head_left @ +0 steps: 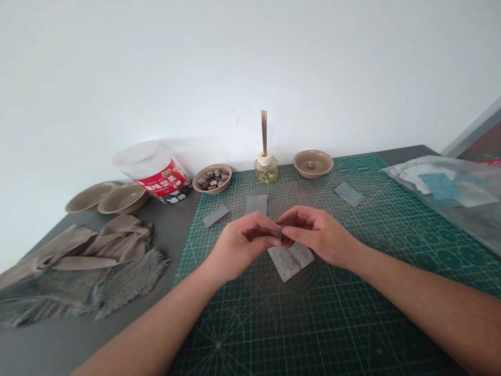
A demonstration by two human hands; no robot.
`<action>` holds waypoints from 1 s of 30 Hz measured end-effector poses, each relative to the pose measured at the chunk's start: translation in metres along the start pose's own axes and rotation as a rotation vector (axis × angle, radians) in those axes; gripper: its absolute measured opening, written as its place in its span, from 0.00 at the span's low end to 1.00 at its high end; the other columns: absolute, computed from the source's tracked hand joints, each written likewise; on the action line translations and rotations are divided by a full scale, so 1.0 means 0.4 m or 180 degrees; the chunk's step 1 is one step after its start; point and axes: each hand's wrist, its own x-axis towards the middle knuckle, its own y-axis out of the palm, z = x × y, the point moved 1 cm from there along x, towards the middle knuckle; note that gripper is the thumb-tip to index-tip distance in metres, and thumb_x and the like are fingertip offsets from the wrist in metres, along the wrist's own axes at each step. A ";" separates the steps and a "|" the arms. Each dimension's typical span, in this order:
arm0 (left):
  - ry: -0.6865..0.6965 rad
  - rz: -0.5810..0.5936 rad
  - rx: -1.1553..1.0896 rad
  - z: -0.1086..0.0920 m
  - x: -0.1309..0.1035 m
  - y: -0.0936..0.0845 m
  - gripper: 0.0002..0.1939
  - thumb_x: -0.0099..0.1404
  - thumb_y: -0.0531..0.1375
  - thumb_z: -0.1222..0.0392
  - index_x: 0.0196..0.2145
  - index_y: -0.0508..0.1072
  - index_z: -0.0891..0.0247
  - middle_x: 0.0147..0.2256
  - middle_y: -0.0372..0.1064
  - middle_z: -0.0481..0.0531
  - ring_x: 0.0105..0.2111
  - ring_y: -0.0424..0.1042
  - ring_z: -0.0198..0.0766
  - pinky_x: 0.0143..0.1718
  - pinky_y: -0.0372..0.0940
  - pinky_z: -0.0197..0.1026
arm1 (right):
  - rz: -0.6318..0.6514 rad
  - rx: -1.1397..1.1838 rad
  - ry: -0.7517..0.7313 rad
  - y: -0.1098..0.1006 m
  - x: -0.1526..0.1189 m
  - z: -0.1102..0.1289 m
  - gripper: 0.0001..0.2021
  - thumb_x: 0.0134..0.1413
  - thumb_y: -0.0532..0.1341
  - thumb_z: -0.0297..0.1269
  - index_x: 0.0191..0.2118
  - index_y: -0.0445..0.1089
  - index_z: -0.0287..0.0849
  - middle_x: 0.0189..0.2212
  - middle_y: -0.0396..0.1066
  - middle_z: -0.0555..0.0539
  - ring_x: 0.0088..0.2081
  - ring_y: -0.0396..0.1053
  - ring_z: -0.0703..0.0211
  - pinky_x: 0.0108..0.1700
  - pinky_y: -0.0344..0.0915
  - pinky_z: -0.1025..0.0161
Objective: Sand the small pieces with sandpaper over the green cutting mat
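Over the green cutting mat (250, 324), the left hand (242, 243) and right hand (323, 235) meet, thumbs and fingers pinching a small brownish piece (278, 234), mostly hidden so can't tell what it is. Gray square tile (287, 263) lies just under them, kinda at 6 o'clock from the fingertips. Reed diffuser (266, 169)'s at 12, bowl of little stones (213, 190) around 10:30, shallow tan bowl (313, 171) at 1, crumpled brown cloth (121, 237) near 9, clear plastic bag (469, 219) roughly 2:30.
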 end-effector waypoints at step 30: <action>-0.0057 0.1181 0.3122 -0.003 0.007 -0.029 0.10 0.67 0.61 0.53 0.46 0.76 0.50 0.39 0.64 0.50 0.45 0.62 0.45 0.45 0.55 0.47 | 0.0688 -0.2884 -0.0770 -0.018 -0.017 -0.001 0.08 0.48 0.70 0.35 0.37 0.76 0.43 0.36 0.73 0.48 0.41 0.70 0.54 0.47 0.64 0.57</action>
